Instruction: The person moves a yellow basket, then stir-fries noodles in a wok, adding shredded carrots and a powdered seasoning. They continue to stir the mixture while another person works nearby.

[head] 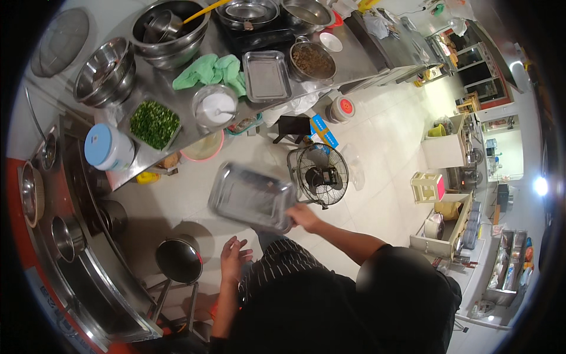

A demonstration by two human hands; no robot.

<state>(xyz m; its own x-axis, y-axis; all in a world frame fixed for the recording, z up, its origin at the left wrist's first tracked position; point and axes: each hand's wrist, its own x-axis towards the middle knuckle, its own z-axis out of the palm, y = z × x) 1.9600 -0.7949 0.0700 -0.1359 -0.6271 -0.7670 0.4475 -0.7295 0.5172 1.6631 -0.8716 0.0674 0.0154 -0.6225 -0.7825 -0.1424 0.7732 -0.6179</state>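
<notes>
My right hand [304, 217] grips the near right corner of a rectangular stainless steel tray [252, 198], which is tilted and slightly blurred above the floor. My left hand [234, 254] is raised to the left below the tray, fingers apart, holding nothing. On the steel counter ahead lie a second rectangular steel tray [266, 76], a green cloth [208, 71], a bowl of white powder or paste with a spoon [216, 108], a container of chopped green herbs [154, 124] and a steel pot of brown cooked food [312, 61].
A floor fan [323, 175] stands right of the held tray, near a black stool [294, 126] and a lidded bucket [340, 109]. A dark round pan [179, 260] is at lower left. Stacked steel bowls [106, 73] and a blue-lidded tub [108, 147] stand on the counter.
</notes>
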